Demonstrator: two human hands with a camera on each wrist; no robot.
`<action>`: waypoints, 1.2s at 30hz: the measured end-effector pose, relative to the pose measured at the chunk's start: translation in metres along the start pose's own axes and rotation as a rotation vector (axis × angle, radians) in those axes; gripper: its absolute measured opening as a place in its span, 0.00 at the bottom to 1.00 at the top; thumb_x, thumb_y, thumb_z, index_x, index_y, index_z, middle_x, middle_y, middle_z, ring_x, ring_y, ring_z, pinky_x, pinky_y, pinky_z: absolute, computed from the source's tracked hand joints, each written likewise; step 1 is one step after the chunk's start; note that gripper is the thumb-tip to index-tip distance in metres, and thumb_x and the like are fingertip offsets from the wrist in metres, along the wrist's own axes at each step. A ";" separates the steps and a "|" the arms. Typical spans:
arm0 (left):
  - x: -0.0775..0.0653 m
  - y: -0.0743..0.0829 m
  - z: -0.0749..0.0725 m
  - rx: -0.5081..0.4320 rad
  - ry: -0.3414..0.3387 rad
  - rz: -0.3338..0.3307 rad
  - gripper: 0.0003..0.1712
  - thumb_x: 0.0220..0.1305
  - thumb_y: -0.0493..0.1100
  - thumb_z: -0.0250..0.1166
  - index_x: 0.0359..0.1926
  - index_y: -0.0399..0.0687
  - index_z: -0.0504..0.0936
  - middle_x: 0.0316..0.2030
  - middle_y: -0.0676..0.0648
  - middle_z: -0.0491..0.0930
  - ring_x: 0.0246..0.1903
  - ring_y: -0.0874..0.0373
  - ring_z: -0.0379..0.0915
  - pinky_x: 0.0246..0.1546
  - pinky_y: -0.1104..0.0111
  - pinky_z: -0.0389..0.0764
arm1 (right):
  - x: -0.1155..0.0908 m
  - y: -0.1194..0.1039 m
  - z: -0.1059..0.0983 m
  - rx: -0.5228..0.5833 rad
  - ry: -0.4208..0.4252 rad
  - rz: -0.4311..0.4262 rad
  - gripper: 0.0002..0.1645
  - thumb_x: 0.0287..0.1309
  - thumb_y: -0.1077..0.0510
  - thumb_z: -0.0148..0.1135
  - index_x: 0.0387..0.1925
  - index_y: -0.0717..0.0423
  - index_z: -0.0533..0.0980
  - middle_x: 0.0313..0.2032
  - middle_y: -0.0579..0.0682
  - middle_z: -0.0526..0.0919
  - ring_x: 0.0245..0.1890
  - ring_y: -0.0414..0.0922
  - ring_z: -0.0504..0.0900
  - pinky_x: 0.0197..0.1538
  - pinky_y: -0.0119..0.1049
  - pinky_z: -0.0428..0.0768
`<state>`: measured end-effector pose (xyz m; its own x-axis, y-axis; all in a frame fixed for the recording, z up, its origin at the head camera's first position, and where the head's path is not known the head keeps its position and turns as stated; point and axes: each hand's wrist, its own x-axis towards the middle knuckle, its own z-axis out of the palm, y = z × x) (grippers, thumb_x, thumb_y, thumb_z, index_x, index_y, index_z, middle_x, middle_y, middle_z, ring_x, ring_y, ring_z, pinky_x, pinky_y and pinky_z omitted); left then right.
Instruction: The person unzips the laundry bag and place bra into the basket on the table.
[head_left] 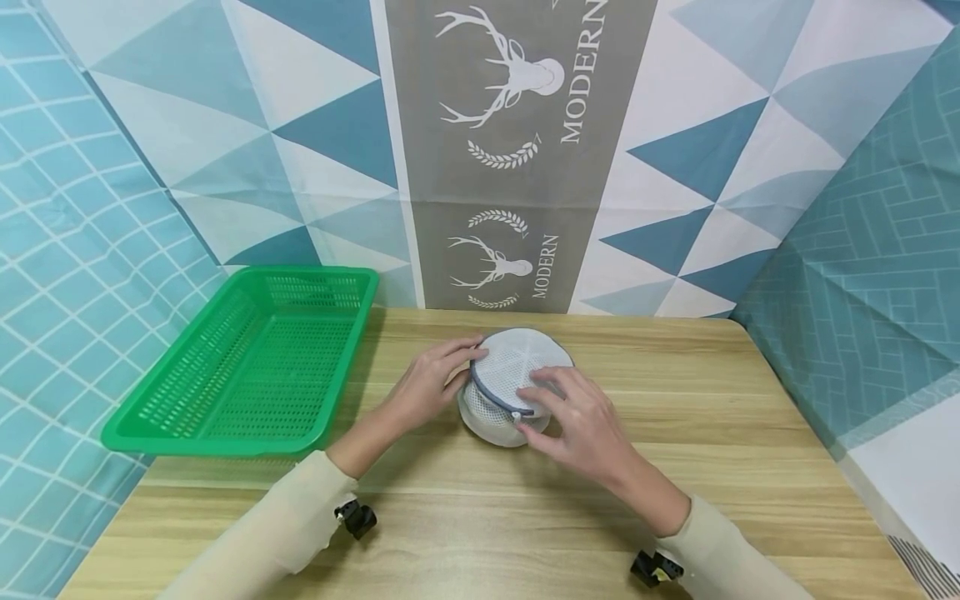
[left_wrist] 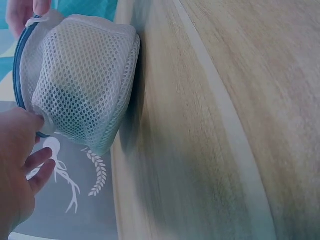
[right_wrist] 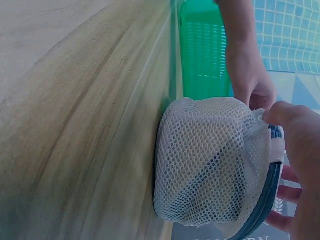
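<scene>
Pinching the rim from two sides, our left hand (head_left: 431, 385) and our right hand (head_left: 585, 425) were clamped on a round white mesh bag (head_left: 525, 358) near the centre of the head view. We had our left thumb against the mesh just below the edge, with the fingertips on the rim; our right thumb lay at a small white tab (head_left: 517, 416) on the near edge, the other fingers reaching over the round top. Along that edge we saw a dark blue zip (head_left: 491, 398). Whether it was fully closed, we could not tell.

We had the bag's base resting on the wooden table (head_left: 480, 517), with its top tipped toward us. In the left wrist view it filled the upper left; in the right wrist view, the lower middle.

Well apart from it, at the left of the head view, we had a green plastic basket (head_left: 225, 447). Behind, across the top, we saw a patterned cloth (head_left: 517, 187) with white deer heads and the word MODERN. Below our pale sleeves (head_left: 300, 508) sat small black devices (head_left: 356, 518), one at each wrist.
</scene>
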<state>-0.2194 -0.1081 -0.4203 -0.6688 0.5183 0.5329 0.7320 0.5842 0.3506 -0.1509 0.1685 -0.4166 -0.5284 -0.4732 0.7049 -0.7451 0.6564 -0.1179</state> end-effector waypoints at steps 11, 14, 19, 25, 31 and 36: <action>-0.003 0.003 -0.001 0.015 0.015 0.026 0.17 0.69 0.30 0.77 0.58 0.41 0.91 0.66 0.36 0.88 0.67 0.38 0.87 0.70 0.47 0.88 | -0.002 0.003 0.001 0.028 0.005 0.000 0.19 0.51 0.57 0.83 0.47 0.53 0.91 0.53 0.56 0.92 0.55 0.54 0.90 0.59 0.53 0.93; -0.005 0.004 -0.002 0.018 0.016 0.028 0.16 0.69 0.31 0.77 0.56 0.42 0.91 0.65 0.37 0.89 0.66 0.39 0.88 0.70 0.47 0.88 | -0.004 0.006 0.001 0.043 0.007 -0.005 0.18 0.51 0.59 0.82 0.47 0.54 0.90 0.53 0.56 0.92 0.55 0.54 0.91 0.60 0.54 0.93; -0.007 0.007 -0.003 0.042 0.019 0.039 0.15 0.68 0.33 0.78 0.54 0.43 0.91 0.64 0.38 0.89 0.65 0.39 0.88 0.70 0.48 0.88 | -0.006 0.011 0.000 0.050 0.008 -0.007 0.18 0.51 0.62 0.80 0.46 0.56 0.89 0.53 0.57 0.92 0.55 0.56 0.92 0.60 0.55 0.94; -0.009 0.011 -0.003 0.070 0.025 0.069 0.11 0.68 0.34 0.79 0.49 0.45 0.91 0.60 0.40 0.91 0.63 0.42 0.89 0.69 0.51 0.90 | -0.007 0.015 -0.001 0.048 0.001 0.004 0.18 0.50 0.64 0.79 0.46 0.56 0.88 0.54 0.58 0.92 0.57 0.58 0.92 0.61 0.56 0.94; -0.011 0.016 -0.002 0.107 0.038 0.127 0.10 0.66 0.35 0.81 0.45 0.46 0.89 0.58 0.41 0.91 0.62 0.42 0.89 0.69 0.53 0.90 | -0.008 0.020 -0.001 0.041 0.003 0.024 0.18 0.51 0.67 0.76 0.46 0.56 0.87 0.55 0.59 0.92 0.57 0.59 0.92 0.60 0.56 0.94; -0.011 0.021 -0.002 0.130 0.047 0.178 0.11 0.64 0.38 0.83 0.43 0.47 0.88 0.59 0.41 0.91 0.62 0.44 0.89 0.68 0.53 0.90 | -0.008 0.027 -0.001 0.035 0.013 0.053 0.20 0.50 0.71 0.73 0.47 0.56 0.87 0.54 0.58 0.91 0.56 0.58 0.92 0.54 0.52 0.96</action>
<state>-0.1965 -0.1029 -0.4177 -0.5219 0.5923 0.6139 0.8128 0.5637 0.1471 -0.1663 0.1902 -0.4251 -0.5627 -0.4302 0.7059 -0.7297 0.6598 -0.1796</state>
